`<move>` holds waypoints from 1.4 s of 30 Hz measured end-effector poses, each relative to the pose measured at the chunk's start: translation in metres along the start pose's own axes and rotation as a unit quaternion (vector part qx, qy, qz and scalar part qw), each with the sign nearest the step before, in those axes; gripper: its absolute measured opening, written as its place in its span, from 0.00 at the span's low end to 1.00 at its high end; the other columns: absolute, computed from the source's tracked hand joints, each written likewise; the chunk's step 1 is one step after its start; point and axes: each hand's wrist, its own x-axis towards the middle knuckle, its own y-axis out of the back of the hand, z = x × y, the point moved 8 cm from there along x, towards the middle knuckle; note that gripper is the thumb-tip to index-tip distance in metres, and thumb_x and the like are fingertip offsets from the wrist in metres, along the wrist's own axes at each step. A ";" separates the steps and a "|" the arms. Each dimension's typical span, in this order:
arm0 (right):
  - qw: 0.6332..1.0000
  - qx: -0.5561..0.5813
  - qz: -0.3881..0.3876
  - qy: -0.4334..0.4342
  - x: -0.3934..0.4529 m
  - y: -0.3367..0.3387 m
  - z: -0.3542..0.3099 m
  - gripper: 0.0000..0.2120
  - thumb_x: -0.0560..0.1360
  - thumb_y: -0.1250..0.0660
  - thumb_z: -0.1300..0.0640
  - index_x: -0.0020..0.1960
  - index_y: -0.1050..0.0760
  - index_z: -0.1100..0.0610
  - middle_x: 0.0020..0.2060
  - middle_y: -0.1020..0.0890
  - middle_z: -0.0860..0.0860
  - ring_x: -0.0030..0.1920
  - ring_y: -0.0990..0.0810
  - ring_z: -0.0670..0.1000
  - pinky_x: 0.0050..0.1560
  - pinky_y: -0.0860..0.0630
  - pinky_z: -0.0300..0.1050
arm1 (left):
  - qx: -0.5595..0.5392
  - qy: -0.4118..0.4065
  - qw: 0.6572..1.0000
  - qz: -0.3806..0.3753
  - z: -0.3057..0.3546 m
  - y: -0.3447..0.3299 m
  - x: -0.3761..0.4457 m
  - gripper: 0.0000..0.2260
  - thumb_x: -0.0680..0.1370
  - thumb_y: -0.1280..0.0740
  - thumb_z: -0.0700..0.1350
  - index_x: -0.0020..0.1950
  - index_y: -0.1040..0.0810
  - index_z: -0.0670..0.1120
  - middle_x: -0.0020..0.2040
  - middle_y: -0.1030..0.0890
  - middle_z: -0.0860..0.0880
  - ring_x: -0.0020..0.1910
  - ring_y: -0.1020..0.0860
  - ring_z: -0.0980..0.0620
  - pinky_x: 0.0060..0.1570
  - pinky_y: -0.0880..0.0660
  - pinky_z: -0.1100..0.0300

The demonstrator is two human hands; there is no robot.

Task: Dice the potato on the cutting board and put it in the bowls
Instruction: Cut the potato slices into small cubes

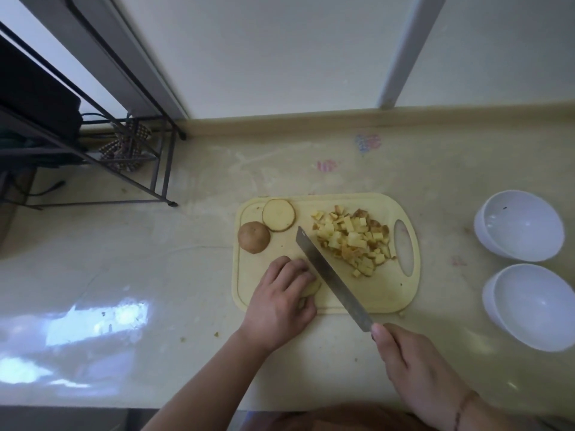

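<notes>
On the pale yellow cutting board (pixel 382 293) my left hand (pixel 280 300) curls over a potato slice (pixel 312 288), holding it down; most of the slice is hidden under the fingers. My right hand (pixel 413 365) grips the handle of a long knife (pixel 329 275), whose blade lies diagonally just right of my left fingers. A heap of diced potato (pixel 351 239) sits on the board's right half. A round slice (pixel 278 215) and a brown potato end (pixel 254 237) lie at the board's far left. Two empty white bowls (pixel 519 225) (pixel 532 306) stand to the right.
A dark metal rack (pixel 93 144) with a checked cloth stands at the back left of the beige counter (pixel 155 244). A wall and window frame run along the back. A few potato crumbs (pixel 216 335) lie near the board's near-left corner.
</notes>
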 end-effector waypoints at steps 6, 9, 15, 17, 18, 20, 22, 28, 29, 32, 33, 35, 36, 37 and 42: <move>1.000 0.016 -0.005 0.003 -0.007 -0.001 -0.007 0.28 0.73 0.52 0.30 0.33 0.35 0.53 0.27 0.23 0.47 0.30 0.27 0.49 0.43 0.27 0.55 | -0.007 0.017 1.000 0.015 -0.003 0.003 -0.007 0.12 0.72 0.26 0.44 0.54 0.18 0.41 0.57 0.22 0.46 0.58 0.25 0.42 0.59 0.26 0.50; 1.000 0.002 -0.020 0.008 -0.010 -0.001 -0.010 0.28 0.73 0.53 0.28 0.35 0.35 0.52 0.27 0.25 0.52 0.32 0.27 0.52 0.43 0.29 0.52 | -0.013 0.016 1.000 0.011 -0.003 0.004 -0.006 0.12 0.73 0.26 0.44 0.54 0.18 0.40 0.56 0.21 0.45 0.57 0.25 0.42 0.59 0.26 0.52; 0.999 -0.024 -0.041 0.016 -0.012 -0.004 -0.013 0.31 0.69 0.57 0.26 0.34 0.35 0.53 0.30 0.22 0.46 0.34 0.25 0.50 0.42 0.30 0.50 | -0.027 0.023 0.999 -0.003 -0.004 0.003 -0.003 0.11 0.73 0.27 0.44 0.54 0.17 0.41 0.56 0.20 0.46 0.58 0.25 0.43 0.61 0.27 0.55; 0.998 -0.034 -0.049 0.017 -0.013 -0.004 -0.013 0.37 0.66 0.63 0.19 0.34 0.37 0.52 0.31 0.21 0.40 0.33 0.26 0.47 0.37 0.34 0.44 | -0.027 0.025 0.999 -0.004 -0.005 0.003 -0.003 0.12 0.73 0.27 0.44 0.55 0.17 0.41 0.56 0.20 0.47 0.59 0.25 0.43 0.61 0.27 0.56; 0.998 -0.042 -0.050 0.015 -0.014 -0.004 -0.014 0.40 0.63 0.66 0.17 0.35 0.37 0.52 0.32 0.21 0.38 0.33 0.26 0.45 0.37 0.35 0.43 | -0.027 0.024 0.999 -0.004 -0.005 0.003 -0.003 0.12 0.73 0.27 0.44 0.55 0.17 0.41 0.56 0.20 0.47 0.59 0.25 0.43 0.61 0.27 0.57; 0.996 -0.070 -0.045 0.008 -0.018 -0.004 -0.017 0.36 0.67 0.63 0.20 0.35 0.38 0.51 0.35 0.22 0.31 0.37 0.25 0.43 0.39 0.35 0.41 | -0.031 0.025 0.999 -0.001 -0.006 0.004 -0.003 0.13 0.73 0.28 0.45 0.55 0.17 0.41 0.56 0.20 0.47 0.59 0.25 0.43 0.61 0.27 0.57; 0.991 -0.117 -0.064 -0.008 -0.024 -0.005 -0.016 0.24 0.79 0.54 0.32 0.36 0.39 0.50 0.37 0.28 0.20 0.42 0.25 0.36 0.43 0.33 0.36 | -0.037 0.031 0.999 0.005 -0.007 0.005 -0.003 0.12 0.73 0.28 0.45 0.54 0.17 0.41 0.55 0.20 0.47 0.59 0.25 0.44 0.61 0.27 0.57; 0.997 -0.059 -0.047 0.014 -0.004 -0.011 -0.014 0.38 0.67 0.63 0.19 0.35 0.34 0.50 0.29 0.23 0.52 0.34 0.24 0.47 0.43 0.30 0.45 | -0.041 0.031 0.998 0.020 -0.007 0.003 -0.002 0.12 0.71 0.26 0.44 0.53 0.17 0.40 0.55 0.20 0.47 0.59 0.26 0.44 0.63 0.29 0.60; 0.998 -0.049 -0.042 0.019 0.001 -0.012 -0.018 0.36 0.69 0.62 0.23 0.35 0.33 0.52 0.29 0.23 0.52 0.34 0.24 0.49 0.44 0.29 0.49 | -0.040 0.031 0.999 0.020 -0.007 0.003 -0.003 0.13 0.71 0.26 0.44 0.53 0.17 0.40 0.55 0.20 0.46 0.59 0.25 0.44 0.63 0.29 0.60; 0.999 -0.021 -0.024 0.027 0.009 -0.011 -0.023 0.34 0.70 0.61 0.24 0.34 0.31 0.51 0.31 0.20 0.45 0.33 0.24 0.46 0.41 0.29 0.48 | -0.032 0.027 0.999 0.017 -0.008 0.003 -0.004 0.13 0.71 0.25 0.44 0.53 0.17 0.40 0.55 0.20 0.46 0.58 0.25 0.43 0.63 0.29 0.59; 0.999 -0.012 -0.020 0.025 0.008 -0.007 -0.020 0.37 0.69 0.62 0.21 0.34 0.32 0.50 0.32 0.20 0.41 0.34 0.23 0.46 0.39 0.31 0.45 | -0.031 0.023 0.999 0.016 -0.007 0.003 -0.004 0.13 0.71 0.25 0.44 0.53 0.17 0.40 0.55 0.20 0.46 0.58 0.26 0.43 0.63 0.29 0.59; 1.000 -0.007 -0.010 0.012 0.006 -0.001 -0.012 0.42 0.65 0.64 0.17 0.34 0.31 0.51 0.32 0.20 0.40 0.33 0.24 0.47 0.38 0.31 0.44 | -0.028 0.018 0.999 0.020 -0.007 0.003 -0.005 0.12 0.72 0.25 0.44 0.52 0.18 0.40 0.54 0.21 0.45 0.58 0.26 0.44 0.62 0.28 0.58; 1.000 -0.006 -0.001 0.006 0.004 0.002 -0.009 0.42 0.65 0.63 0.17 0.34 0.31 0.52 0.31 0.20 0.42 0.31 0.24 0.47 0.38 0.30 0.46 | -0.026 0.017 0.999 0.024 -0.007 0.004 -0.006 0.11 0.72 0.25 0.44 0.52 0.18 0.40 0.53 0.21 0.45 0.57 0.26 0.44 0.62 0.28 0.57; 1.000 -0.001 -0.005 0.003 0.003 0.002 -0.008 0.40 0.67 0.60 0.18 0.33 0.32 0.52 0.29 0.21 0.43 0.31 0.25 0.47 0.40 0.28 0.49 | -0.023 0.015 0.999 0.031 -0.008 0.005 -0.007 0.11 0.72 0.25 0.44 0.51 0.18 0.40 0.53 0.21 0.45 0.57 0.26 0.44 0.61 0.28 0.57; 0.998 0.004 -0.054 0.008 -0.004 -0.005 -0.021 0.42 0.61 0.62 0.14 0.33 0.34 0.51 0.29 0.22 0.51 0.31 0.25 0.49 0.40 0.28 0.49 | -0.030 0.006 0.998 0.053 -0.005 0.009 -0.009 0.08 0.72 0.25 0.43 0.47 0.18 0.40 0.50 0.21 0.46 0.55 0.26 0.45 0.59 0.27 0.58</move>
